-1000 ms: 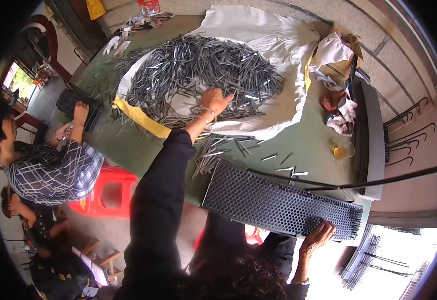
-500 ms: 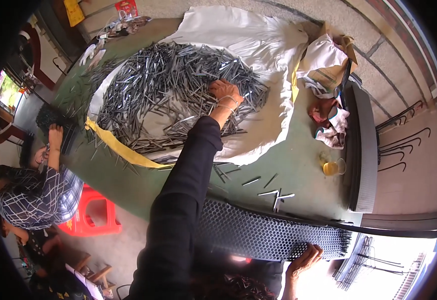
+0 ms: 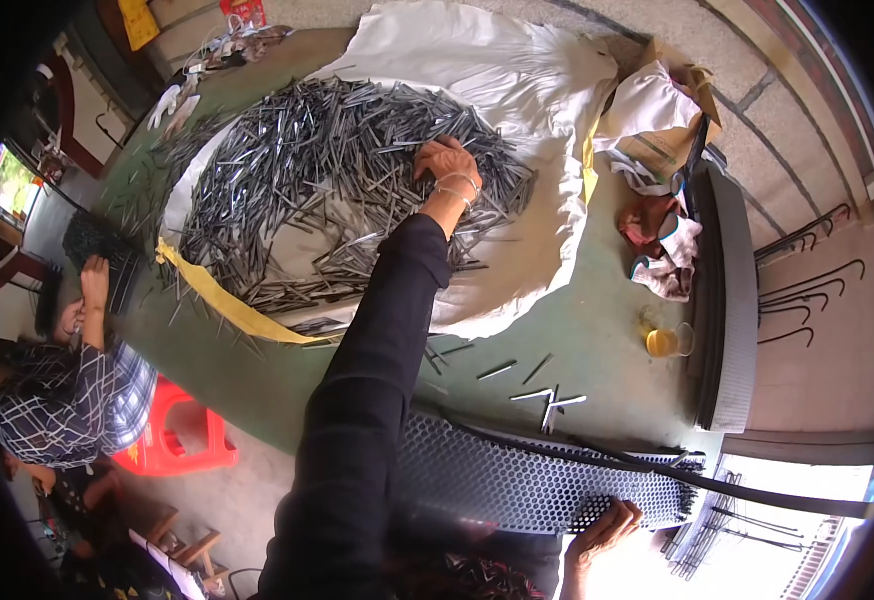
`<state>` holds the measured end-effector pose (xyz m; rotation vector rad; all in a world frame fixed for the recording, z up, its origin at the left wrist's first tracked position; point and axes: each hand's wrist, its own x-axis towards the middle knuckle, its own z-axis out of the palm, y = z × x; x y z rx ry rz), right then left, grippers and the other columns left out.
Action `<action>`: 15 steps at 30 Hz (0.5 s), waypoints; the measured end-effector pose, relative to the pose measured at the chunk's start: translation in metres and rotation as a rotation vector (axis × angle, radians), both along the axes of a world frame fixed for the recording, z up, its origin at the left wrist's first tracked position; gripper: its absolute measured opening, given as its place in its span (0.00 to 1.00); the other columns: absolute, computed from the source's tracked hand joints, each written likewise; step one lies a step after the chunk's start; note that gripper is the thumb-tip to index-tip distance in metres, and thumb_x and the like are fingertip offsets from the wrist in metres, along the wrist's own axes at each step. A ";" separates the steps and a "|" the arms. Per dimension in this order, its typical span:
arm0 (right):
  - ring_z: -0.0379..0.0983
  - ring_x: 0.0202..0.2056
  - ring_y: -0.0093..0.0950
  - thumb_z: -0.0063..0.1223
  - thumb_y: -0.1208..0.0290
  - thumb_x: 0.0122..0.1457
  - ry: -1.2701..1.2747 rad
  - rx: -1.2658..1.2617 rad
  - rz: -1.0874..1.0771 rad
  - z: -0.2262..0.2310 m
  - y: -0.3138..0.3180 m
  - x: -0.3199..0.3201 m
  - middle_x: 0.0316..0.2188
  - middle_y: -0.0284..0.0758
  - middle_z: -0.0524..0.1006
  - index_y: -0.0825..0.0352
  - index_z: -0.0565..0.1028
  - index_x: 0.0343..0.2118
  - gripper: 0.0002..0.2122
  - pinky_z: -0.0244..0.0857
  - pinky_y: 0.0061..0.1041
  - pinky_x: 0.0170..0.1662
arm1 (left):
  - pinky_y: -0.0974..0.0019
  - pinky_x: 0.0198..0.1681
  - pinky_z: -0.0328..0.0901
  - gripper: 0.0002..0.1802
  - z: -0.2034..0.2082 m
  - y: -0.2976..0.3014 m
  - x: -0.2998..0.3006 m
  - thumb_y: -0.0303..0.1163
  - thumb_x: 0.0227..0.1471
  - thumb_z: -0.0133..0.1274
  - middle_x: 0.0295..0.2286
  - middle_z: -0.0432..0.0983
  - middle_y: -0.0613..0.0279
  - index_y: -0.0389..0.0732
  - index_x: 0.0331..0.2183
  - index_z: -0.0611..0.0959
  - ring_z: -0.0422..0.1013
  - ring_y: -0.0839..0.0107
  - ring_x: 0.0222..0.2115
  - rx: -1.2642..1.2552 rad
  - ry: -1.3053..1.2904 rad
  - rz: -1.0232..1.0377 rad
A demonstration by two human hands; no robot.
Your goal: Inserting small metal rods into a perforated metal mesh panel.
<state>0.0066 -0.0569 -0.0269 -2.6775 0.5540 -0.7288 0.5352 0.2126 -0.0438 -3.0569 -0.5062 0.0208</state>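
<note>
My left hand (image 3: 447,163), with a thin bangle on its wrist, reaches into a large heap of thin dark metal strips (image 3: 317,130). Its fingers curl down among the strips; what lies between them is hidden. The heap rests on a white cloth sack (image 3: 517,270) edged with yellow. Close to my body lies a long, curved black perforated panel (image 3: 517,475) with rows of round holes. My right hand (image 3: 605,530) grips its near edge toward the right end, where small dark pieces bristle from the holes.
Loose strips (image 3: 547,400) lie on the green table (image 3: 597,350). A glass of yellow liquid (image 3: 665,342), cloth gloves (image 3: 667,260), stacked dark panels (image 3: 727,300) and a cardboard box (image 3: 697,130) stand right. At left, another person (image 3: 57,400) works beside a red stool (image 3: 172,430).
My left hand has shifted slightly up within the heap, its fingers still curled down. My right hand stays on the panel's edge. The whole view has tilted a little.
</note>
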 end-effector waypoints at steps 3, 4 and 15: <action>0.62 0.39 0.39 0.36 0.73 0.59 -0.008 -0.025 0.025 0.000 0.001 -0.002 0.35 0.42 0.66 0.70 0.70 0.34 0.09 0.55 0.39 0.45 | 0.37 0.28 0.66 0.44 -0.007 0.003 0.003 0.47 0.42 0.55 0.41 0.63 0.25 0.28 0.52 0.59 0.64 0.35 0.37 0.018 -0.080 0.037; 0.62 0.39 0.39 0.36 0.73 0.59 -0.011 -0.017 0.009 0.001 0.002 -0.002 0.35 0.42 0.66 0.69 0.70 0.34 0.08 0.55 0.39 0.45 | 0.37 0.27 0.66 0.44 -0.005 0.000 0.004 0.47 0.42 0.55 0.40 0.63 0.24 0.29 0.52 0.59 0.64 0.35 0.37 0.028 -0.029 0.030; 0.62 0.39 0.39 0.37 0.74 0.59 -0.026 0.001 0.012 -0.006 0.000 -0.001 0.35 0.42 0.66 0.69 0.71 0.34 0.08 0.55 0.38 0.45 | 0.43 0.24 0.65 0.20 -0.026 0.004 0.011 0.35 0.53 0.46 0.36 0.67 0.36 0.38 0.47 0.66 0.67 0.42 0.33 0.141 -0.338 0.076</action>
